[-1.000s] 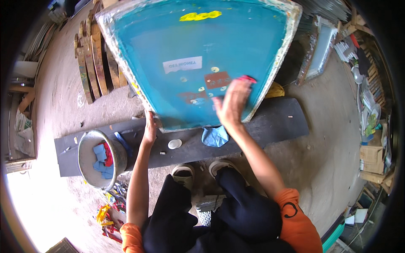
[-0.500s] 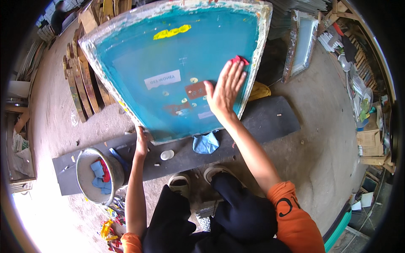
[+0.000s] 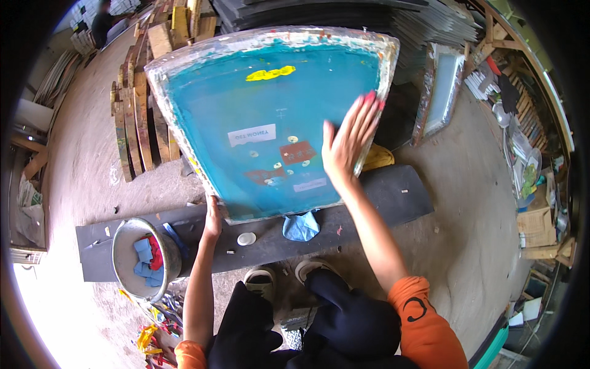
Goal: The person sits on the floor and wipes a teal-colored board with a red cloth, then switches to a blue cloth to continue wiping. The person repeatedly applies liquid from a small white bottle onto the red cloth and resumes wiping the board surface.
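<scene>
A large silk-screen frame (image 3: 218, 157) with teal mesh, reddish-brown patches and a yellow smear is tilted up in front of me. My left hand (image 3: 212, 220) is closed on its lower left corner, thumb along the edge. Across the right part of the mesh lies my right hand (image 3: 350, 138), fingers stretched, pressing a small red cloth (image 3: 370, 97) near the right border. Most of that cloth is hidden under the fingertips. Just below the frame, a light blue cloth (image 3: 301, 227) lies on the long dark bench (image 3: 393, 194).
A grey bucket (image 3: 128, 246) with blue and red rags stands at the left. Near my feet lies a white round lid (image 3: 246, 238). Wooden bars (image 3: 132, 123) are stacked at the far left. Another frame (image 3: 439, 92) leans at the right; colourful scraps (image 3: 150, 338) litter the floor.
The screen frame has shifted down and slightly to the right. My right hand has slid with the red cloth toward the frame's right border. My left hand keeps its grip.
</scene>
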`<state>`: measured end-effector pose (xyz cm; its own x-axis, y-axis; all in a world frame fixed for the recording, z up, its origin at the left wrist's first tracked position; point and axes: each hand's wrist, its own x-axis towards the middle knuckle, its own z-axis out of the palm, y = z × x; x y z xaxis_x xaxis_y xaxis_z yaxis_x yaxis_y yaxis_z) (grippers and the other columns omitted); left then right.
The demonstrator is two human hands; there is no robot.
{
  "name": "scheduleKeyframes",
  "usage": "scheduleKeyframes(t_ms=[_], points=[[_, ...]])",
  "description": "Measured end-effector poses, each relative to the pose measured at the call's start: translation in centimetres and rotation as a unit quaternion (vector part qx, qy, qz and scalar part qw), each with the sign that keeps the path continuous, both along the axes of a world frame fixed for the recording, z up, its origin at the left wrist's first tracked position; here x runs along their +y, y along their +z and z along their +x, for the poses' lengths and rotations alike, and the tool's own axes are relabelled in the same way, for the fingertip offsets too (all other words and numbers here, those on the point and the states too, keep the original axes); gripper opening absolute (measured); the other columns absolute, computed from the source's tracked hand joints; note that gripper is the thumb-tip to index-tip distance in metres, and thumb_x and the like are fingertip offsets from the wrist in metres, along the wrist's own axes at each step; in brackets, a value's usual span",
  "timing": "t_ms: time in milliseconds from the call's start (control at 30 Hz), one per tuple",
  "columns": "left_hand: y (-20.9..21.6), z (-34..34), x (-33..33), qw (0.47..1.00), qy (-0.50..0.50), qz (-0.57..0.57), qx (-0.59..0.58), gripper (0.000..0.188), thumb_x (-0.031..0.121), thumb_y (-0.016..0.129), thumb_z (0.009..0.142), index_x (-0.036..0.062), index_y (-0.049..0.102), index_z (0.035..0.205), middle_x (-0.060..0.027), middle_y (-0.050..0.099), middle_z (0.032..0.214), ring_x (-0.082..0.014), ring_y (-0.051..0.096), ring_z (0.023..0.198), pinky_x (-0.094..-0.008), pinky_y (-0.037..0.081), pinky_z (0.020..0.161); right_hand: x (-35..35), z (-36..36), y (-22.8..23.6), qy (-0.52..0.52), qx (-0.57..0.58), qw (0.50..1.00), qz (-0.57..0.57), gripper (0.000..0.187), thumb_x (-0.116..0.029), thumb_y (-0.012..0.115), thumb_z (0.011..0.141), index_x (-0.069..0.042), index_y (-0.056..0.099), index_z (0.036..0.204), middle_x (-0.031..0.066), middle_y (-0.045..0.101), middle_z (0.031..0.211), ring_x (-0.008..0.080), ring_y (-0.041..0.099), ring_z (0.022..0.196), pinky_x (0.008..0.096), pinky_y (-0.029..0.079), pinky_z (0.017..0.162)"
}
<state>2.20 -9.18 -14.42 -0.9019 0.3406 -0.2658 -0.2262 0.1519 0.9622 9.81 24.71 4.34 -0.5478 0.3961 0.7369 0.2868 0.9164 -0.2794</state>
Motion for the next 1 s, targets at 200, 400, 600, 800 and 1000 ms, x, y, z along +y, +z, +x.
scheduleKeyframes(t_ms=[200,400,600,800,1000], points=[[4.0,1.0,2.7,0.997,-0.006,0.019,-0.075,0.059,0.043,0.024,0.095,0.0069,0.012,0.141,-0.0097,0.025,0.139,-0.0200,0.027,0.125,-0.0319,0.023,0.102,-2.7,-0.9,-1.7,0.131,-0.153,0.965,0.168,0.074,-0.043,0.048,0.084,0.000,0.022,0.137,0.0200,0.020,0.142,0.0320,0.016,0.134,0.0469,0.021,0.104],[3.6,1.1,3.8,0.999,-0.025,0.043,-0.004,0.059,0.040,0.024,0.096,0.0025,0.012,0.139,-0.0114,0.025,0.139,-0.0198,0.024,0.127,-0.0304,0.020,0.103,0.7,2.9,-7.8,0.345,-0.252,0.748,0.508,0.073,-0.052,0.038,0.084,-0.015,0.013,0.141,-0.0010,0.012,0.147,0.0122,0.008,0.136,0.0381,0.003,0.111],[3.5,1.2,3.0,0.998,-0.017,0.047,0.032,0.058,0.037,0.024,0.097,-0.0019,0.012,0.137,-0.0130,0.024,0.139,-0.0196,0.021,0.128,-0.0290,0.018,0.104,-1.4,-4.6,4.8,0.215,-0.059,0.943,0.245,0.064,-0.043,0.045,0.086,-0.012,0.025,0.139,0.0056,0.026,0.143,0.0194,0.024,0.132,0.0430,0.023,0.106],[4.0,1.2,3.1,0.993,-0.054,0.082,0.072,0.052,0.034,0.024,0.097,-0.0039,0.018,0.133,-0.0131,0.028,0.134,-0.0187,0.023,0.126,-0.0278,0.017,0.104,-8.5,-1.6,-4.6,0.413,-0.244,0.807,0.346,0.072,-0.048,0.044,0.084,-0.010,0.020,0.140,0.0031,0.017,0.146,0.0164,0.014,0.135,0.0363,0.011,0.111],[3.0,1.2,2.5,0.986,-0.058,0.115,0.102,0.039,0.029,0.025,0.097,0.0006,0.031,0.124,-0.0101,0.038,0.120,-0.0176,0.031,0.116,-0.0286,0.022,0.100,-5.7,-5.0,1.8,0.446,-0.188,0.811,0.330,0.072,-0.043,0.054,0.077,-0.015,0.028,0.138,0.0010,0.028,0.142,0.0149,0.024,0.132,0.0389,0.019,0.108]])
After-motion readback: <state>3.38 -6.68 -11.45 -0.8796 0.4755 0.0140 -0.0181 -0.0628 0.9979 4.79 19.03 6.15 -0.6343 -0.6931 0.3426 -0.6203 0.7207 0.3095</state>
